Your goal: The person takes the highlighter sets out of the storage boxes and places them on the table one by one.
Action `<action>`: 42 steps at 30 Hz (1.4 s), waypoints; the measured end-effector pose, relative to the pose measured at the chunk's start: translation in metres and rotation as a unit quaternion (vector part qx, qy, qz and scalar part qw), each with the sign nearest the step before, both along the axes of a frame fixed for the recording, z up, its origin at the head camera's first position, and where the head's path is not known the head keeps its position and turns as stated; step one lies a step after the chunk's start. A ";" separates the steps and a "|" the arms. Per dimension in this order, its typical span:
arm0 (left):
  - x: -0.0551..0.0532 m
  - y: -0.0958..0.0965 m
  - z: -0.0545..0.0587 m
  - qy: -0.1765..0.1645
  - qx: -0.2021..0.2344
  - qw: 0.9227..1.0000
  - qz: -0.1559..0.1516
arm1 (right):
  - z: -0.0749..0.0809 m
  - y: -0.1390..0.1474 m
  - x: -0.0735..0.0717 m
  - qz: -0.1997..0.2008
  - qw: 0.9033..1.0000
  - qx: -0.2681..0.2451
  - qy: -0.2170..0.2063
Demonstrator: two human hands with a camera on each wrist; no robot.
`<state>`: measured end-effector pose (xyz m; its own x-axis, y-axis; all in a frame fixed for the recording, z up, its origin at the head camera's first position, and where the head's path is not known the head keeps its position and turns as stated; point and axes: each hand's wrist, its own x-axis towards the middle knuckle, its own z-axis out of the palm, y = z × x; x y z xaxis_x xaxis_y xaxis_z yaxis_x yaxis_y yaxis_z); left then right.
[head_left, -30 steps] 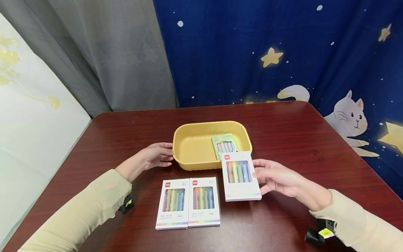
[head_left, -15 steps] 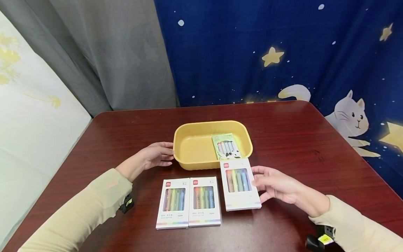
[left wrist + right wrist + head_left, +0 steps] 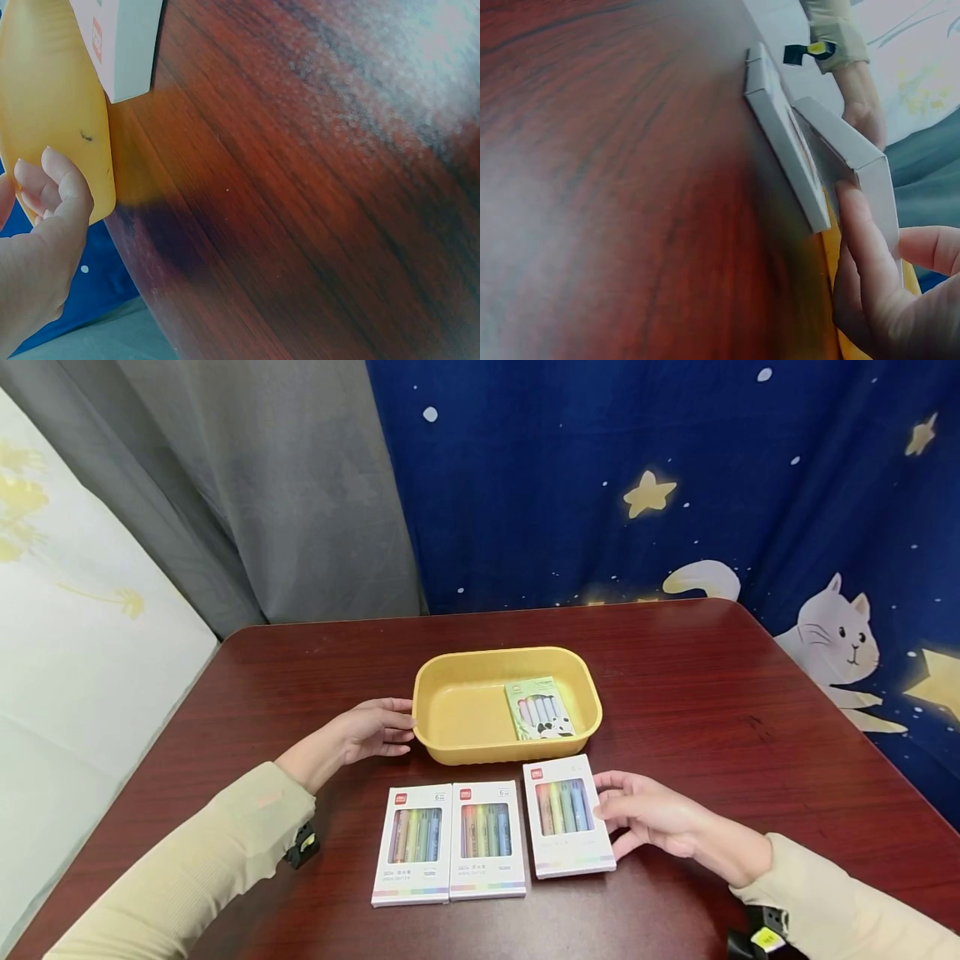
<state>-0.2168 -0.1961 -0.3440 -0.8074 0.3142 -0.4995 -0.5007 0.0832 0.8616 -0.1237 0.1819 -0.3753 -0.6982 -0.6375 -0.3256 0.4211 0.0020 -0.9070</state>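
Over glossy wood-grain tabletop point(image 3: 690, 702), right hand point(image 3: 654, 817) grips windowed cardboard box point(image 3: 568, 817)

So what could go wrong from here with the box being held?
The held box is pinched along one side by the right hand's fingers, so it might twist or slip. Its left edge is close to the middle white box and could nudge it out of line. Its top edge, near the yellow basket, might bump it.

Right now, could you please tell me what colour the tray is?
The tray is yellow, clearest in the head view.
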 end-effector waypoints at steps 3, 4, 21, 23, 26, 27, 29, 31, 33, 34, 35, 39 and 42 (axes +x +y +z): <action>0.000 0.000 0.001 0.000 -0.001 1.000 -0.001 | -0.003 -0.002 0.003 -0.005 1.000 0.017 0.004; 0.000 0.000 0.001 0.000 -0.002 1.000 -0.002 | -0.004 -0.002 0.003 -0.006 1.000 0.021 0.006; 0.000 -0.001 0.000 -0.005 0.001 1.000 0.006 | -0.013 -0.013 0.006 -0.033 0.996 0.084 0.011; 0.000 -0.001 -0.001 -0.005 0.002 1.000 0.006 | -0.012 -0.014 0.006 -0.034 0.995 0.089 0.014; -0.001 -0.001 -0.001 -0.005 0.002 1.000 0.005 | -0.010 -0.016 0.007 -0.036 0.994 0.103 0.020; -0.001 -0.001 -0.001 -0.005 0.002 1.000 0.005 | -0.009 -0.016 0.007 -0.037 0.993 0.109 0.023; -0.001 -0.001 -0.001 -0.005 0.001 1.000 0.004 | -0.007 -0.017 0.007 -0.038 0.992 0.120 0.029; -0.001 0.000 -0.001 -0.005 0.000 1.000 0.004 | -0.006 -0.018 0.007 -0.037 0.990 0.133 0.034; -0.001 0.000 -0.001 -0.005 0.000 1.000 0.005 | -0.004 -0.018 0.007 -0.034 0.988 0.144 0.040; -0.001 0.000 -0.002 -0.004 0.001 1.000 0.004 | -0.004 -0.018 0.007 -0.033 0.987 0.149 0.044; -0.002 0.000 -0.002 -0.004 0.001 1.000 0.005 | -0.004 -0.018 0.007 -0.031 0.986 0.154 0.049; -0.002 0.000 -0.002 -0.003 0.000 1.000 0.002 | -0.003 -0.018 0.006 -0.024 0.983 0.169 0.068; -0.002 -0.001 -0.002 -0.002 -0.003 1.000 -0.001 | -0.004 -0.019 0.006 -0.023 0.981 0.175 0.078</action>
<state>-0.2188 -0.1967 -0.3456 -0.8053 0.3129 -0.5036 -0.5033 0.0883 0.8596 -0.1174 0.1626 -0.3788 -0.7825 -0.4721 -0.4060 0.2838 0.3100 -0.9074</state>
